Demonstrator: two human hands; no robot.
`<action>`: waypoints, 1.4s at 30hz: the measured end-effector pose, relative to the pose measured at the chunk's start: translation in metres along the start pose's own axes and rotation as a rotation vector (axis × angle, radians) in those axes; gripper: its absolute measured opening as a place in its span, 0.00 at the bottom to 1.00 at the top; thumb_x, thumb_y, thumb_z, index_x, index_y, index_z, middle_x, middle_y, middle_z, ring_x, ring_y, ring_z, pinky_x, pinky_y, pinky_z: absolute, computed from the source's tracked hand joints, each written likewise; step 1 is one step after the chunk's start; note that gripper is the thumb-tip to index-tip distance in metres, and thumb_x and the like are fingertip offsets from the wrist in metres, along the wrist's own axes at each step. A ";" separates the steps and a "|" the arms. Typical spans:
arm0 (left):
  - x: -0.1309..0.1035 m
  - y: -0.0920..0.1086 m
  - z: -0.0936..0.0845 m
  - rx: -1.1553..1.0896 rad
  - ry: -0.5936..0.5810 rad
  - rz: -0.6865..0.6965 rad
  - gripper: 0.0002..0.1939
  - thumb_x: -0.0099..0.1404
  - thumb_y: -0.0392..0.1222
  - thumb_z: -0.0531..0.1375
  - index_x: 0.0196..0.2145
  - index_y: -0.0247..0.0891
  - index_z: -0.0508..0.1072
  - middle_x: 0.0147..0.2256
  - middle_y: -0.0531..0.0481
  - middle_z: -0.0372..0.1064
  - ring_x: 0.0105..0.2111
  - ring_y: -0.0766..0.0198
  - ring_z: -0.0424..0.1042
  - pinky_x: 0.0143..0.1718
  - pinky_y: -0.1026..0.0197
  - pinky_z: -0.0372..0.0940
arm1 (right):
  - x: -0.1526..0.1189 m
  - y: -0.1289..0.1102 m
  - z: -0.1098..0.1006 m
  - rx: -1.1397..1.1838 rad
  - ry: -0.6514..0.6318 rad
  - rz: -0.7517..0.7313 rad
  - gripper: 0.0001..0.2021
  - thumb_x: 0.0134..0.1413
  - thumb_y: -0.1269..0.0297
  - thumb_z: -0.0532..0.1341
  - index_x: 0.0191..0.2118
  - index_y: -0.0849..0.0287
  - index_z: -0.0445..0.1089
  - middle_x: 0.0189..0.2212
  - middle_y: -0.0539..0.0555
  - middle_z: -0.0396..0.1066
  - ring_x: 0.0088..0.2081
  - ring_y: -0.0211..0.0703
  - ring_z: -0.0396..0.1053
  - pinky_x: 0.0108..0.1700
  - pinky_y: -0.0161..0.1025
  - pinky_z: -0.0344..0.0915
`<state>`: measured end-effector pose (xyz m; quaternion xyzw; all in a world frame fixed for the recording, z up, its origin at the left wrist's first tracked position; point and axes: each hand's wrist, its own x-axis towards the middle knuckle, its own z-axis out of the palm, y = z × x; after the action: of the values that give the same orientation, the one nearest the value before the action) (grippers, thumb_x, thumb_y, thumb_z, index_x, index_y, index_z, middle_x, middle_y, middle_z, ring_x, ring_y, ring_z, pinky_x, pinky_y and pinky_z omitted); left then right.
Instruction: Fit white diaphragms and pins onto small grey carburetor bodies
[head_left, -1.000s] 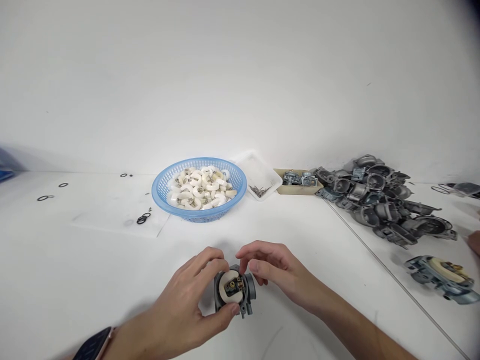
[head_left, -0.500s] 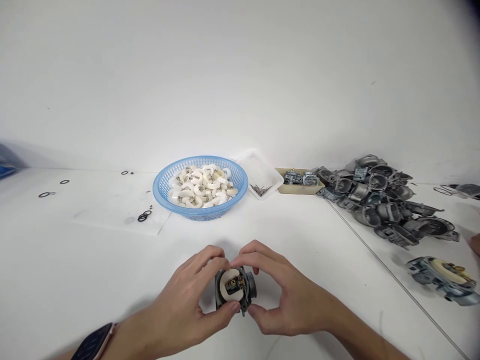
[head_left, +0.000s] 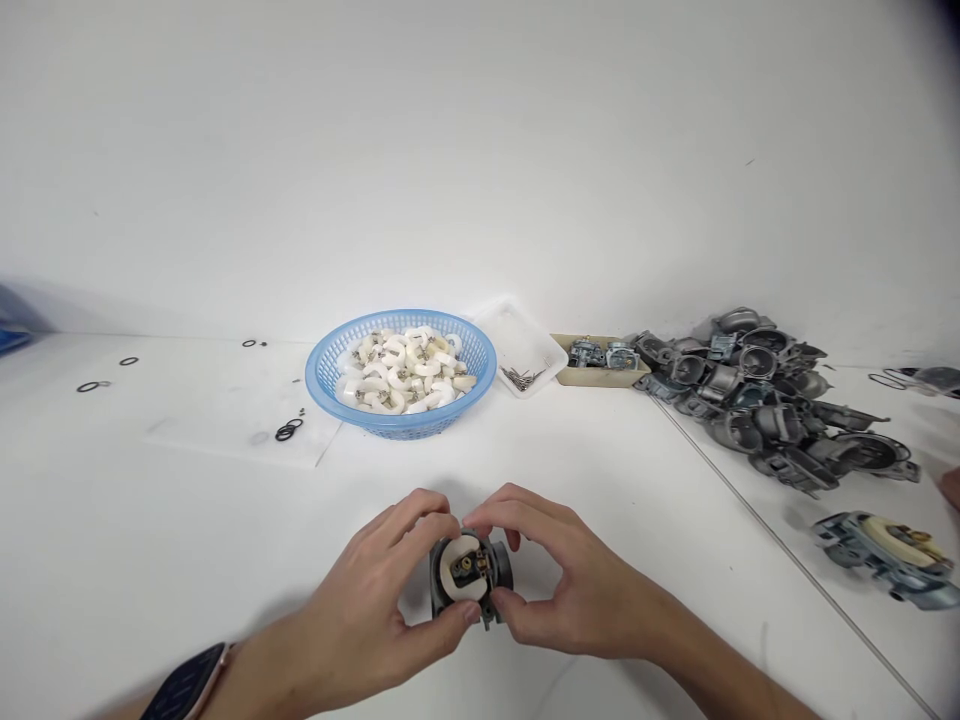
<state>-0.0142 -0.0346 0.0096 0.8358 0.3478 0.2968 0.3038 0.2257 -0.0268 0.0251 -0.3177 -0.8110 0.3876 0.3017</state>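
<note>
A dark metal carburetor body (head_left: 501, 566) rests on the white table in front of me, its open side up. Inside it sits a white C-shaped float (head_left: 452, 580), with small brass parts in the middle. My left hand (head_left: 397, 590) grips the body from the left, thumb at the near edge by the float and fingers at the far edge. My right hand (head_left: 570, 580) curls around the right side, its thumb touching the near right edge and its fingertips at the far rim. Whatever the right fingertips might pinch is too small to make out.
Behind stands a blue basket (head_left: 321, 395) of white floats. Beside it are a white tray (head_left: 525, 335) with thin metal pins and a tan box (head_left: 600, 377) holding carburetor parts. Carburetor bodies (head_left: 780, 420) are heaped at right, near another with a float (head_left: 889, 560). Black O-rings (head_left: 287, 430) lie left.
My right thumb has moved slightly up and left, onto the near right edge of the carburetor body. My left hand holds almost the same position.
</note>
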 end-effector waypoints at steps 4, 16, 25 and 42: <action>0.001 0.000 0.000 0.009 0.001 0.009 0.16 0.66 0.37 0.62 0.50 0.45 0.67 0.47 0.48 0.64 0.43 0.59 0.68 0.43 0.57 0.68 | 0.001 -0.001 0.000 -0.005 0.002 -0.008 0.33 0.48 0.79 0.64 0.59 0.44 0.67 0.43 0.49 0.70 0.40 0.41 0.67 0.45 0.38 0.66; 0.002 0.001 -0.001 0.028 0.011 0.023 0.17 0.65 0.36 0.62 0.50 0.45 0.67 0.47 0.48 0.64 0.44 0.59 0.69 0.44 0.57 0.69 | 0.001 -0.002 0.000 -0.002 0.015 -0.013 0.32 0.49 0.80 0.63 0.58 0.44 0.68 0.43 0.48 0.71 0.42 0.41 0.68 0.43 0.38 0.66; 0.001 0.000 0.000 0.041 0.025 0.043 0.18 0.65 0.36 0.63 0.51 0.46 0.67 0.47 0.48 0.64 0.43 0.59 0.69 0.44 0.57 0.69 | 0.001 -0.002 0.000 -0.006 0.018 0.004 0.31 0.50 0.79 0.64 0.58 0.43 0.68 0.42 0.48 0.71 0.41 0.41 0.67 0.43 0.37 0.66; 0.001 0.000 0.000 0.041 0.007 0.030 0.17 0.66 0.37 0.63 0.51 0.45 0.66 0.47 0.48 0.63 0.43 0.60 0.68 0.44 0.57 0.68 | 0.000 -0.002 0.000 -0.017 0.011 -0.015 0.32 0.50 0.79 0.63 0.58 0.43 0.67 0.41 0.47 0.70 0.40 0.39 0.66 0.43 0.37 0.66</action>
<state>-0.0135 -0.0334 0.0098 0.8458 0.3425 0.2972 0.2811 0.2253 -0.0276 0.0272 -0.3163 -0.8150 0.3768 0.3061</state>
